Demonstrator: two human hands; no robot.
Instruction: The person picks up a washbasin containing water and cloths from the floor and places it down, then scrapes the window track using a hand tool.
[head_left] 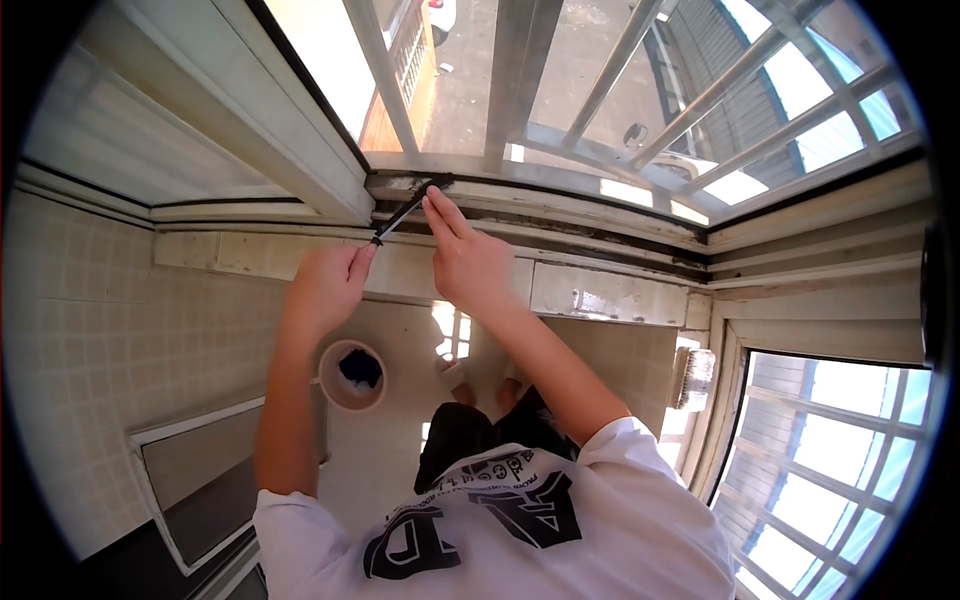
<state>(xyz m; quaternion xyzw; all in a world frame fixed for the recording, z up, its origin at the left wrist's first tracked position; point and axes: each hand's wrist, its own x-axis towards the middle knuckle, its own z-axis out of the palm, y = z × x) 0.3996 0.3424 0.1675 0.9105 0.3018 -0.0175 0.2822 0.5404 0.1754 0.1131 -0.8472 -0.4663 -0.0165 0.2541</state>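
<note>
My left hand (335, 285) is closed around the near end of a thin metal-shafted tool (398, 218), which looks like a screwdriver. The tool slants up and right to a dark end at the sliding window's track (560, 225). My right hand (472, 262) has its fingers stretched together, with the fingertips pressed at that dark end. Whether the dark end is part of the tool or something around it, I cannot tell. Dark grime lines the track grooves. The left hand's grip hides the tool's handle.
A tiled ledge (605, 295) runs below the track. On the floor stands a pink bucket (352, 403) with dark and pale cloth inside. A scrub brush (694, 378) rests at the right. Window bars (520, 90) lie beyond the glass, and a framed panel (150, 440) leans lower left.
</note>
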